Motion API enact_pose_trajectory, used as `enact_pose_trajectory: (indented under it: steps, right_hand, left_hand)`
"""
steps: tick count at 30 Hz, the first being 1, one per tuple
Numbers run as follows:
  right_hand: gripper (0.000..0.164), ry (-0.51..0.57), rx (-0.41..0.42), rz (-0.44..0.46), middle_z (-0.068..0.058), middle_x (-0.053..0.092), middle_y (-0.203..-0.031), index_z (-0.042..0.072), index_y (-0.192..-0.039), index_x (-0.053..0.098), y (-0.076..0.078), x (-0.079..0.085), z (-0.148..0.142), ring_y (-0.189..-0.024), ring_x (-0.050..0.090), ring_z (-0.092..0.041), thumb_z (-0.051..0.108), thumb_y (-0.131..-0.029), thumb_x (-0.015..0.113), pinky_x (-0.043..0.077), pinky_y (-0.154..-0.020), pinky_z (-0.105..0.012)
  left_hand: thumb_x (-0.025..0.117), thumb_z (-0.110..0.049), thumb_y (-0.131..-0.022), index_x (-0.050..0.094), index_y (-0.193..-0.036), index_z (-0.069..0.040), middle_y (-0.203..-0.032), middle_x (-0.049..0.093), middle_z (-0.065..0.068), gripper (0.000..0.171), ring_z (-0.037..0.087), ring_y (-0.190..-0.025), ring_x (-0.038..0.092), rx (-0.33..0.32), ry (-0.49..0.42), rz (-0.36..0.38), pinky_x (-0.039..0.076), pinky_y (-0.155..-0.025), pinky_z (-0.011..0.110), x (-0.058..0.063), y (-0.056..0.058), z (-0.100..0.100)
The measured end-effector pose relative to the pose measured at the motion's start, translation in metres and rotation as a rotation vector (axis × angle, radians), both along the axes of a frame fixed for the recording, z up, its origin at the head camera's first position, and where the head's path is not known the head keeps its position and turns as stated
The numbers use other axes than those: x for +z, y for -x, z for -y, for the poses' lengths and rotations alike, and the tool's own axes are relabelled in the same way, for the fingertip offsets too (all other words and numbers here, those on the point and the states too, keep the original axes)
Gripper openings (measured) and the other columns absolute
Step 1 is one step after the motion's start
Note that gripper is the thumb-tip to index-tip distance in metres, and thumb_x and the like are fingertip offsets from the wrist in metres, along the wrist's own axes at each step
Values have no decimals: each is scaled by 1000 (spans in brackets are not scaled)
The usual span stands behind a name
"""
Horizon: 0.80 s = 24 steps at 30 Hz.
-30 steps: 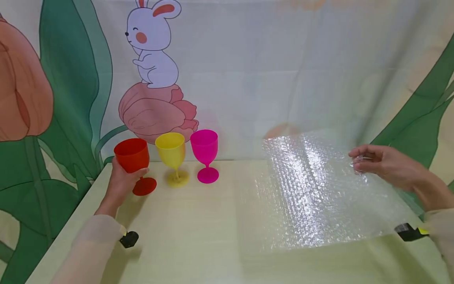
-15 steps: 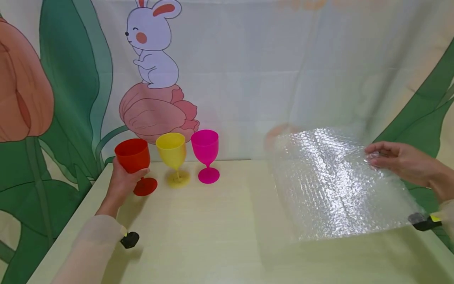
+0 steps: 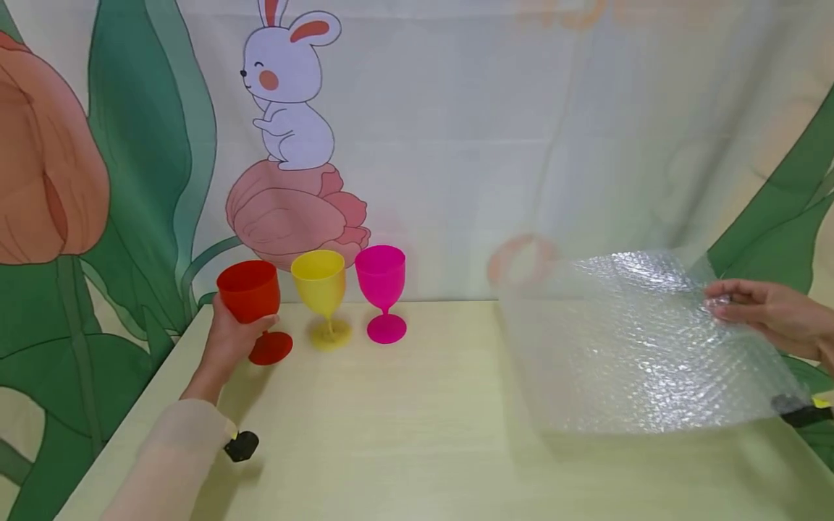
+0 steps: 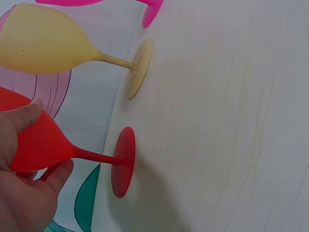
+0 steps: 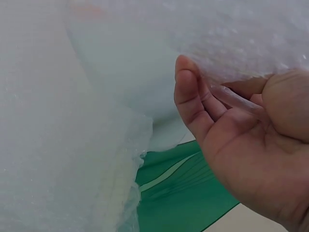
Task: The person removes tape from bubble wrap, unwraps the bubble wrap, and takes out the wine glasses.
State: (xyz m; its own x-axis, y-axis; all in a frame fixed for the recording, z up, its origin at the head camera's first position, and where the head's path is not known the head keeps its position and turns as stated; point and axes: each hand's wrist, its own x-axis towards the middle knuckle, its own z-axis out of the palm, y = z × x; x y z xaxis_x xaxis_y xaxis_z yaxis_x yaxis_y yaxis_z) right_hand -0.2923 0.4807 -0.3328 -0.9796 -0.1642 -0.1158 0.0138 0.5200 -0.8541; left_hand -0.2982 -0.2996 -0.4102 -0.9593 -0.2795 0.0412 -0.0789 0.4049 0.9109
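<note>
At the left of the head view, my left hand (image 3: 231,336) grips the bowl of a red goblet (image 3: 250,293). In the left wrist view the thumb and fingers wrap that bowl, and the red foot (image 4: 123,162) is at the tabletop. A yellow goblet (image 3: 319,282) and a magenta goblet (image 3: 381,278) stand upright in a row to its right. Over on the right, my right hand (image 3: 775,315) pinches the edge of a clear sheet of bubble wrap (image 3: 638,354). Its curled fingers hold a fold of the plastic, seen close in the right wrist view.
The pale wood-grain table (image 3: 391,434) spans the lower head view. Behind it hangs a cloth backdrop (image 3: 443,130) printed with a rabbit, tulips and green leaves. A black wrist camera (image 3: 242,446) sits on the left cuff.
My right hand has moved to the right, drawing the bubble wrap with it. My left hand keeps its hold on the red goblet. The head view has tilted up slightly.
</note>
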Motion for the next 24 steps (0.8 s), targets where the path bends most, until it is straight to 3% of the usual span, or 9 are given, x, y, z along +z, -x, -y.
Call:
enact_pose_trajectory:
  steps: [6,14,16,24]
  right_hand:
    - [24,-44,-5,27,25,60,-106,19,-126,54,5,-1,-8,-94,61,-2,13,-104,62,52,-81,-20]
    - [44,-137,34,13,30,56,-106,-11,-140,38,15,12,-10,-95,59,4,10,-106,57,53,-83,-19]
    - [48,-157,34,21,30,55,-106,-13,-143,34,18,14,-10,-95,59,5,11,-107,56,53,-84,-20]
    - [50,-263,45,5,16,55,-112,-16,-143,31,25,21,-10,-92,57,5,9,-107,54,52,-81,-22]
  left_hand:
    - [73,-8,-94,1,-160,-14,-161,25,22,98,45,-146,27,4,0,-10,42,-109,58,-1,-1,0]
    - [73,-7,-94,1,-160,-13,-161,25,21,98,44,-146,28,8,-9,-16,43,-109,58,-1,-1,0]
    - [73,-7,-94,1,-160,-13,-161,26,21,97,44,-146,27,6,-11,-20,43,-108,59,0,-1,0]
    - [73,-8,-94,1,-160,-13,-161,26,21,98,43,-145,28,3,-5,-28,43,-109,58,-1,-1,-1]
